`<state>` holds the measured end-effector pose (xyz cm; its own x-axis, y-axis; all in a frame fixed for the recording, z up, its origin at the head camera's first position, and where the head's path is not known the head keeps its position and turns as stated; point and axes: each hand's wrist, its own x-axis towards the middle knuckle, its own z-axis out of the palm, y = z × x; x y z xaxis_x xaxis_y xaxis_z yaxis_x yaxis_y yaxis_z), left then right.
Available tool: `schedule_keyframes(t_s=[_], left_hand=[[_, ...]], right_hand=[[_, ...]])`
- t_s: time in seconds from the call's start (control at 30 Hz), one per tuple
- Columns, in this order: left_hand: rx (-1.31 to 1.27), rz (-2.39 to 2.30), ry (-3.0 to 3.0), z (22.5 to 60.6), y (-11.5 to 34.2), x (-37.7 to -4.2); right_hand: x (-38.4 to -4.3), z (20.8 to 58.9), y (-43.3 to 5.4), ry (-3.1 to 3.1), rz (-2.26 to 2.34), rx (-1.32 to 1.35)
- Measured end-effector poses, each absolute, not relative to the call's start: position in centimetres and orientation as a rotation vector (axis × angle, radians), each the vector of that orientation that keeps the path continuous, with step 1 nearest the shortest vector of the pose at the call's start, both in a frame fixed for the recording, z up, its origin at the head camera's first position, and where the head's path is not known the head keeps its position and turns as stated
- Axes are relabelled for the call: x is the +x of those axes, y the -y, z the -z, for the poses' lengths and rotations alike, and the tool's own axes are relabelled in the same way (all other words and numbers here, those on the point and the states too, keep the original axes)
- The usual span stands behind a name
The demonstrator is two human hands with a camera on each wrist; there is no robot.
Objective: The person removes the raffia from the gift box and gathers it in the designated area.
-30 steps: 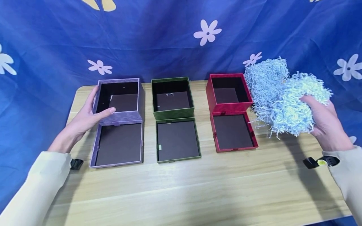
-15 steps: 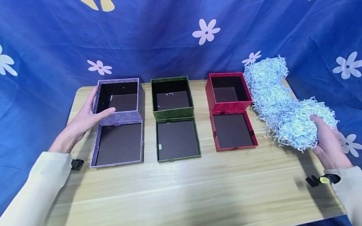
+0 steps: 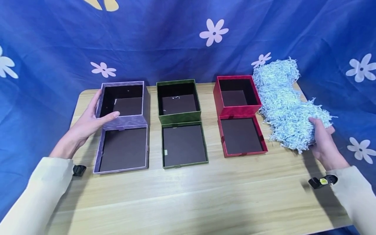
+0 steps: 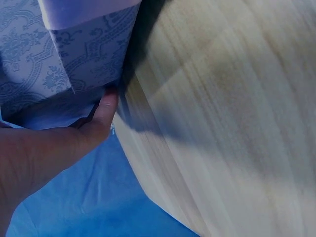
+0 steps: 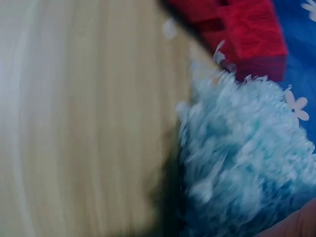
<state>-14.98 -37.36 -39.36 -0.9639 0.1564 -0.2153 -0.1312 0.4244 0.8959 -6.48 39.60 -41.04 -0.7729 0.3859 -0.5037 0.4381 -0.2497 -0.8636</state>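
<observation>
At the left, my left hand (image 3: 83, 129) holds the near left corner of the open purple box (image 3: 124, 121), thumb along its front and fingers on its left side. The left wrist view shows the patterned box wall (image 4: 94, 54) with a fingertip under its edge. My right hand (image 3: 326, 147) grips the near end of a long heap of pale blue shredded paper (image 3: 279, 94) at the table's right. Its thumb lies on top; most of its fingers are hidden. In the right wrist view the shredded paper (image 5: 247, 158) is blurred.
A green box (image 3: 180, 117) and a red box (image 3: 239, 110) stand open along the back. In front of the boxes lie the purple lid (image 3: 124, 150), green lid (image 3: 185, 143) and red lid (image 3: 242, 135), insides up. A blue flowered cloth (image 3: 176, 39) hangs behind the wooden table (image 3: 176, 195).
My right hand has lowered its raised clump of shredded paper, first down and outward, then back left against the heap. My left hand has stayed on the purple box.
</observation>
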Motion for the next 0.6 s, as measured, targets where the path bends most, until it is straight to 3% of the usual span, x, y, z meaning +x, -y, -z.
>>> schedule_keyframes(t_s=[0.1,0.2,0.4,0.6], left_hand=[[0.018,-1.509,-2.455,39.2,37.4,-14.6],[0.018,-1.455,-2.522,38.8,37.3,-14.0],[0.095,-1.299,-2.736,37.5,37.2,-12.4],[0.399,-0.982,-3.065,36.7,36.6,-10.2]], right_hand=[[-6.2,40.6,-38.9,-2.321,1.698,1.171],[-5.7,40.3,-38.9,-2.570,1.331,1.088],[-4.6,39.7,-39.3,-2.761,1.095,0.818],[-4.6,39.7,-39.0,-2.998,0.956,0.482]])
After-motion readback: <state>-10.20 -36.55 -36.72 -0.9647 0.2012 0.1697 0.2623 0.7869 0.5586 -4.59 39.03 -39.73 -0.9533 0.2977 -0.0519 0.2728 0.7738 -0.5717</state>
